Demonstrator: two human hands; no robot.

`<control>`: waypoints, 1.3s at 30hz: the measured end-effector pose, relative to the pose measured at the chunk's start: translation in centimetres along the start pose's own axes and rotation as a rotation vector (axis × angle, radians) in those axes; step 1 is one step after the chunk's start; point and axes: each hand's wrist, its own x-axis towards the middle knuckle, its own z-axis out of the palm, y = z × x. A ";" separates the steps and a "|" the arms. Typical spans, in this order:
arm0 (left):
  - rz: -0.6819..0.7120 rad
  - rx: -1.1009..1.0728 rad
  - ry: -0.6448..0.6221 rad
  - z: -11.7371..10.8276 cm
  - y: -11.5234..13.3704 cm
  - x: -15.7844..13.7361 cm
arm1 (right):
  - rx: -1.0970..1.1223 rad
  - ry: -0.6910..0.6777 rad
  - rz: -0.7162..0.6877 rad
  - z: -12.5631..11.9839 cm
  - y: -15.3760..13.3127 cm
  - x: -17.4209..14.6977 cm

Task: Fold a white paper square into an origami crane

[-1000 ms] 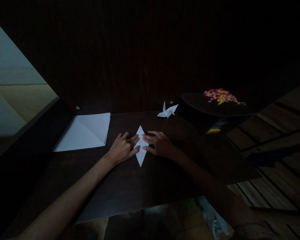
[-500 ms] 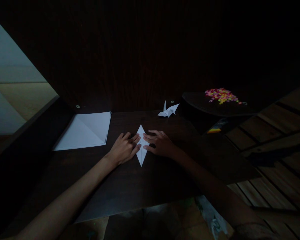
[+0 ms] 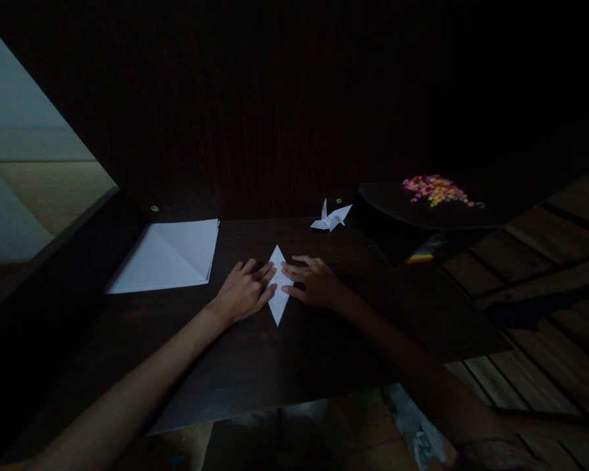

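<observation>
Both hands lie flat and unclenched, left hand (image 3: 243, 291) and right hand (image 3: 314, 282) pinning the white folded diamond (image 3: 277, 288) from either side at mid-table (image 3: 255, 366), fingertips on the paper, grasping nothing. Creasing here likely goes best with edges kept lined up on the centre line and fingertips pressed firmly outward. Count: one diamond, one finished paper crane (image 3: 331, 217) behind, one paper stack (image 3: 169, 256) left, one bright bead pile (image 3: 434, 188) right.
</observation>
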 end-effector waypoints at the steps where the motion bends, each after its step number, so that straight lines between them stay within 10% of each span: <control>1: 0.005 0.002 -0.004 0.0 -0.1 0.0 | 0.001 0.004 0.000 0.0 0.0 0.0; 39: -0.162 -0.371 0.039 1.2 -1.5 1.6 | -0.013 -0.011 0.008 0.0 0.2 0.1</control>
